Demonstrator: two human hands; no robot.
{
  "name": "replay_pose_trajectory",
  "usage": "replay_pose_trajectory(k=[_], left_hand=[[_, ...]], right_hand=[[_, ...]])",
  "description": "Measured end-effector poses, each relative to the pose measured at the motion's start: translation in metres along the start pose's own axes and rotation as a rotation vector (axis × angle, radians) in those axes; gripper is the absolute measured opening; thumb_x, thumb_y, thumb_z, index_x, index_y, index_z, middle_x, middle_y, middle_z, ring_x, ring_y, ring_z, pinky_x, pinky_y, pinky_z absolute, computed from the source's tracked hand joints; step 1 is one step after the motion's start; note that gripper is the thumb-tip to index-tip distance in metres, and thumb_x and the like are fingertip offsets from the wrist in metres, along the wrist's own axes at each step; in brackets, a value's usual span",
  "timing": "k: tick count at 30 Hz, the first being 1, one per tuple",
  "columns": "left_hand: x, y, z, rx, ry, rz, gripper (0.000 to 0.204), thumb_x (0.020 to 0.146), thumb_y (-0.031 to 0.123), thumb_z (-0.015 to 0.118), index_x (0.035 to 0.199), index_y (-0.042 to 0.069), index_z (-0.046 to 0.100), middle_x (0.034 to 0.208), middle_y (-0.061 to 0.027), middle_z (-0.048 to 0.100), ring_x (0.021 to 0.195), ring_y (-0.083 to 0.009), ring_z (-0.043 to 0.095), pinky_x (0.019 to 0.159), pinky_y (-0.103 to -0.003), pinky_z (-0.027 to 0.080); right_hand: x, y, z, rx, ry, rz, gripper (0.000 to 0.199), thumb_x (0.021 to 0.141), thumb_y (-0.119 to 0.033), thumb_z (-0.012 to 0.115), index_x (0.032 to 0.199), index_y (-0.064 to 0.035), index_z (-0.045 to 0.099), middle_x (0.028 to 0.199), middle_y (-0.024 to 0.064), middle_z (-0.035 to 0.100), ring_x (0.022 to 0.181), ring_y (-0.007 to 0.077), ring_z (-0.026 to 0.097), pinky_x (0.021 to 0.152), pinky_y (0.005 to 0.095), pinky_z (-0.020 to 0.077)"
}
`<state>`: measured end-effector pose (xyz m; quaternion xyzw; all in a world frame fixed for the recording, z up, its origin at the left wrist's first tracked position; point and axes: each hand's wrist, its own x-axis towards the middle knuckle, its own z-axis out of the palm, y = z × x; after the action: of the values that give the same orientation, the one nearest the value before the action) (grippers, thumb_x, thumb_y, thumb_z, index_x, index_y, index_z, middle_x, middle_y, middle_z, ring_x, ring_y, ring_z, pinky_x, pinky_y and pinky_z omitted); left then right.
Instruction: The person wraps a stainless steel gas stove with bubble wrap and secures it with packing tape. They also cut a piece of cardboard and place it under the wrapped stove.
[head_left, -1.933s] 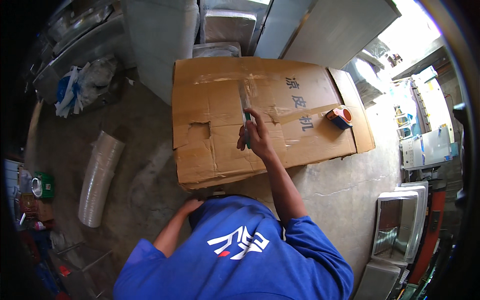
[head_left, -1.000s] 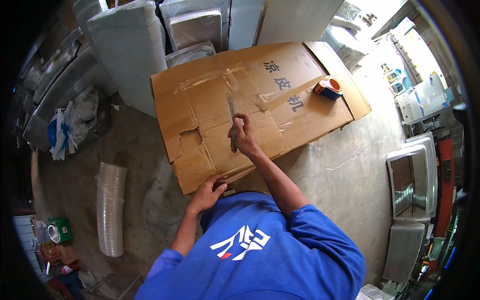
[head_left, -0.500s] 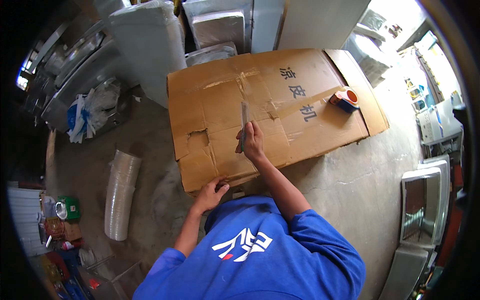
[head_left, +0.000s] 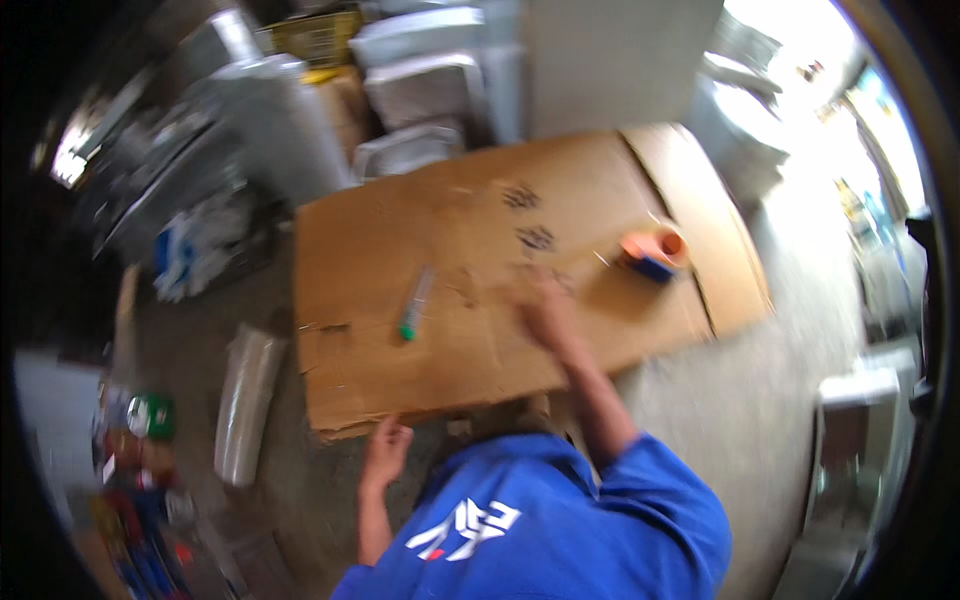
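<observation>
Grey concrete floor [head_left: 720, 400] spreads around the brown cardboard box [head_left: 380, 240], whose broad top carries dark printed marks and, at its right end, a flap. Blue cloth covers the person in the shirt [head_left: 560, 525] at the near side. To the left, a clear plastic roll [head_left: 247, 405] lies well apart from the box. The right hand [head_left: 547, 312] is over the box top, blurred, so its grip cannot be told. The left hand [head_left: 386, 447] is at the near left edge, fingers bent; whether it holds the cardboard is unclear. An orange-and-blue tape dispenser [head_left: 643, 247] rests to the right. Between the 2 hands' far sides, leftward, lies 1 slim green-ended tool [head_left: 416, 303], apart from both.
</observation>
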<state>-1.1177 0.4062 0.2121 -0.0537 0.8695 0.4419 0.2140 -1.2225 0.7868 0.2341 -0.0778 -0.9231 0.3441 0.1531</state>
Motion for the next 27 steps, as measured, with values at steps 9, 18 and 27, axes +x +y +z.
replay_pose_trajectory(k=[9, 18, 27], left_hand=[[-0.097, -0.009, 0.111, 0.031, -0.246, 0.071, 0.061, 0.101, 0.04, 0.06, 0.145, -0.001, 0.046, 0.138, -0.0255, 0.057, 0.124, -0.0339, 0.06, 0.102, -0.043, 0.049], [-0.23, -0.061, 0.054, -0.074, 0.276, 0.029, 0.066, 0.101, 0.044, 0.059, 0.148, 0.001, 0.043, 0.14, -0.022, 0.058, 0.127, -0.0335, 0.058, 0.107, -0.043, 0.047], [-0.595, 0.09, -0.222, 0.802, 1.438, 0.345, 0.051, 0.088, 0.036, 0.072, 0.126, 0.003, 0.063, 0.125, -0.0204, 0.064, 0.113, -0.0352, 0.063, 0.097, -0.043, 0.051]], right_hand=[[0.019, 0.263, -0.084, 1.507, 0.094, 0.48, 0.047, 0.092, -0.031, 0.073, 0.122, 0.0046, 0.063, 0.121, 0.0151, 0.068, 0.111, 0.0223, 0.062, 0.099, 0.0375, 0.0474], [0.04, 0.163, -0.025, 0.874, -0.016, 0.344, 0.044, 0.092, -0.027, 0.074, 0.123, 0.0021, 0.063, 0.107, 0.0083, 0.066, 0.092, 0.0157, 0.058, 0.082, 0.0307, 0.0457], [-0.078, 0.004, -0.126, 0.721, 0.009, 0.011, 0.041, 0.092, -0.023, 0.076, 0.123, -0.0004, 0.062, 0.094, 0.0015, 0.065, 0.074, 0.0092, 0.053, 0.065, 0.024, 0.0439]])
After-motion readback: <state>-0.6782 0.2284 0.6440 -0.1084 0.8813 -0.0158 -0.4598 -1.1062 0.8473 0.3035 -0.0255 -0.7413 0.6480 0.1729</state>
